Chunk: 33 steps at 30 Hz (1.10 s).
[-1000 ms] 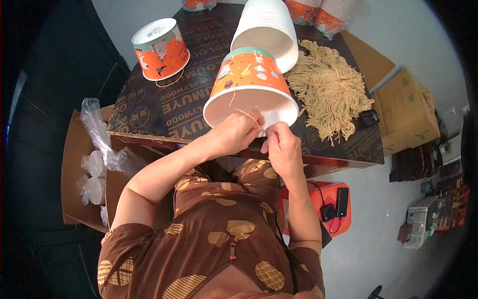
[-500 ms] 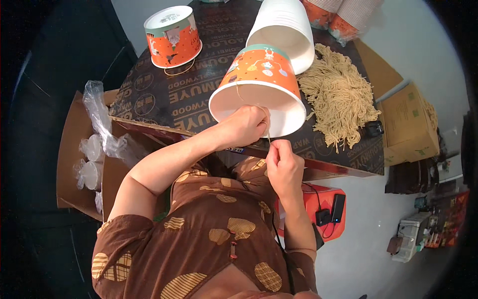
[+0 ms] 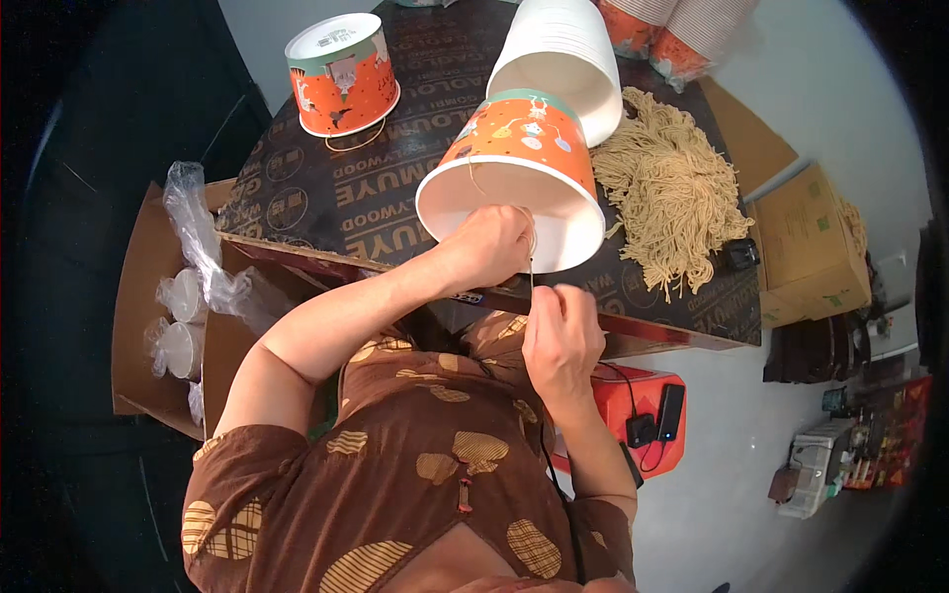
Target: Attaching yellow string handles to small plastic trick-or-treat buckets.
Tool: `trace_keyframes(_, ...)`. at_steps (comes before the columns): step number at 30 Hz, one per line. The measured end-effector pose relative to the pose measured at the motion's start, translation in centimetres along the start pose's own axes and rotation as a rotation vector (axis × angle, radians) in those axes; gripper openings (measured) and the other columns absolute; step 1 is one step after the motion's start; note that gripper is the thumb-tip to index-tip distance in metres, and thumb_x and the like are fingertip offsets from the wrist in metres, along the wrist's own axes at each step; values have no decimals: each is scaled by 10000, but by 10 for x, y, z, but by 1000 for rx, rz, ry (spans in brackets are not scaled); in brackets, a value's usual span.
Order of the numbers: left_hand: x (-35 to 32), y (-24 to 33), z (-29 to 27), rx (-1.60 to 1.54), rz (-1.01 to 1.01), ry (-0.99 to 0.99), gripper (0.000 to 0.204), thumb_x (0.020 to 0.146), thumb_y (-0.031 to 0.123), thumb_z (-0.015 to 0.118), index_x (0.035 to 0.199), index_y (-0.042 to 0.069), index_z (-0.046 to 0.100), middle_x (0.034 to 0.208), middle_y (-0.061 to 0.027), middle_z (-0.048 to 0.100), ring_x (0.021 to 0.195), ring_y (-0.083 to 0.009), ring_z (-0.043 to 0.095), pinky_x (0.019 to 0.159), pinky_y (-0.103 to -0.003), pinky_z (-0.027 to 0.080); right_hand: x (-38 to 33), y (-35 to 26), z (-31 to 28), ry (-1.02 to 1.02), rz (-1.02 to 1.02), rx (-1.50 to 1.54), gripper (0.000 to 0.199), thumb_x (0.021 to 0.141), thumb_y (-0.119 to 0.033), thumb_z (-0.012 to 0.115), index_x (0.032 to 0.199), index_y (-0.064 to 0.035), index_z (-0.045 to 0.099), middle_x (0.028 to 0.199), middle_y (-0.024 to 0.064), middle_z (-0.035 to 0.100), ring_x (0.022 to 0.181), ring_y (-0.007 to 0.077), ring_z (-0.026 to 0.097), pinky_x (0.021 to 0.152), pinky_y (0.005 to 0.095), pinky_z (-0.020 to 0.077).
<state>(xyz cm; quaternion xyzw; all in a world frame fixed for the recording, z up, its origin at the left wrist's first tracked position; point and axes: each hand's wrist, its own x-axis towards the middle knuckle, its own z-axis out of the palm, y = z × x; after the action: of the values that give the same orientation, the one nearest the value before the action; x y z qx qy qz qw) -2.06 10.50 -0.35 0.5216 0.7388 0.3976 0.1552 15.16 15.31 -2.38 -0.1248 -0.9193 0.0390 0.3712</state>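
An orange and green paper bucket lies on its side at the table's front edge, its white mouth facing me. A thin tan cord comes from the bucket's rim and runs between my hands. My left hand is closed on the cord in front of the bucket's mouth. Just below and to the right, my right hand pinches the cord's lower stretch, which looks taut. Another such bucket stands upside down at the far left, a cord loop hanging from its rim.
Nested white buckets lie behind the worked one on the dark plywood table. A heap of tan cords and a small black object are at the right. Cardboard boxes flank the table. A red stool holds black devices.
My right hand has drawn down slightly away from my left, so more cord shows between them. My left hand and the bucket have hardly moved.
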Motion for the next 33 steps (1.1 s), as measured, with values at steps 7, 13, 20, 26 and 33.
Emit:
trace_keyframes(7,1,10,-21,-57,-58,-167,211,795,116,584,690,-58,642,666,-203,642,632,-298,656,604,-408,504,5,13,3,54,-85,-88,157,732,-11,618,884,-4,581,1106,148,569,904,291,556,758,374,498)
trace_keyframes(13,2,11,-17,-363,-172,-279,251,850,166,624,649,16,629,574,11,512,514,-64,467,461,-252,370,2,18,8,33,-54,-16,148,739,-12,612,883,-8,576,1109,157,576,909,302,556,785,386,493)
trace_keyframes(20,5,5,-2,-555,-226,-259,123,856,109,640,854,1,699,588,2,542,495,-45,476,399,-198,321,0,21,9,28,-38,-4,180,741,-7,619,919,-16,592,1098,155,584,900,312,560,788,403,488)
trace_keyframes(26,3,19,-7,-583,-216,-235,166,821,119,640,752,-28,676,571,-42,586,468,-96,497,431,-269,373,-5,19,9,48,-21,36,184,747,-4,623,928,-25,596,1071,145,587,887,319,558,780,411,483)
trace_keyframes(33,-5,20,1,-390,-187,-133,140,806,78,639,741,-42,671,643,-85,653,549,-151,589,512,-314,471,-7,16,8,58,-20,126,170,759,8,624,922,-30,597,1038,130,589,864,315,557,767,412,487)
